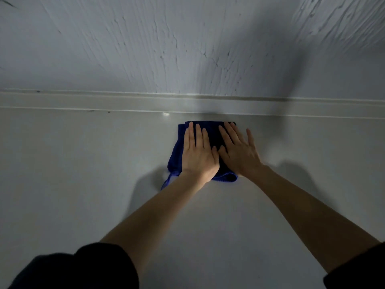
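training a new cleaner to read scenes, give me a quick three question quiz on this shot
1. True or false: the left hand and right hand both press flat on the blue cloth.
2. The cloth's far edge lies: A) just short of the trim strip; B) over the strip; C) folded over a hand.
3. Which hand's little finger rests off the cloth, on the white surface?
Key: 1 true; 2 A; 3 right hand.
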Motion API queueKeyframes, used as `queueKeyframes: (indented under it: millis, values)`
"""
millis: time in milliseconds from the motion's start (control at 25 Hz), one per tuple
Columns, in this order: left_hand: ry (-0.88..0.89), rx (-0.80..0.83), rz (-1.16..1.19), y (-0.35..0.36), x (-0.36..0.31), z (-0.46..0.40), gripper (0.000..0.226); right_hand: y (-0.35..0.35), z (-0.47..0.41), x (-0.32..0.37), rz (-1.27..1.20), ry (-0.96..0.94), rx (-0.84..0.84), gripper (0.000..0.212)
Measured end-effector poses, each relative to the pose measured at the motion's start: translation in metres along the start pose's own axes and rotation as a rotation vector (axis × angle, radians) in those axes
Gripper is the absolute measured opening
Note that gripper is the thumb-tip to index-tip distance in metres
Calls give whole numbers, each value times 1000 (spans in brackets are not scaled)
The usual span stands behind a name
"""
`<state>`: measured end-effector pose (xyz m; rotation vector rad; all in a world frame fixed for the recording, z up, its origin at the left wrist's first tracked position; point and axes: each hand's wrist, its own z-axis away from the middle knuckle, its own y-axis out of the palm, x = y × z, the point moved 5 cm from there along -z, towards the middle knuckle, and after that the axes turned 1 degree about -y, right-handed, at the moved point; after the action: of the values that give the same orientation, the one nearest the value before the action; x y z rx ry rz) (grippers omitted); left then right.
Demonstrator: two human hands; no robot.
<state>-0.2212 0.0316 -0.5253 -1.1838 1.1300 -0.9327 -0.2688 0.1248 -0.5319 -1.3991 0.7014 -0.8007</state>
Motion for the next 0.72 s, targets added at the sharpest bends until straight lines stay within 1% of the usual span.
queueKeyframes:
  millis: [80,200,240,440,720]
  values:
    - [28,23,10,-1,3,-16,59,-2,-14,-4,-14,-4,6,80]
    - [32,34,34,-1,9,-34,61,-4,-30,-10,-28,1,49,58]
    - [31,31,43,-2,11,-39,62,-5,-33,-11,-41,3,61,55]
    - [1,18,94,-3,17,-41,63,-7,-36,-12,-137,-8,72,54]
    - [-54,19,86,1,20,-17,67,-10,-26,-10,-68,-73,125,59]
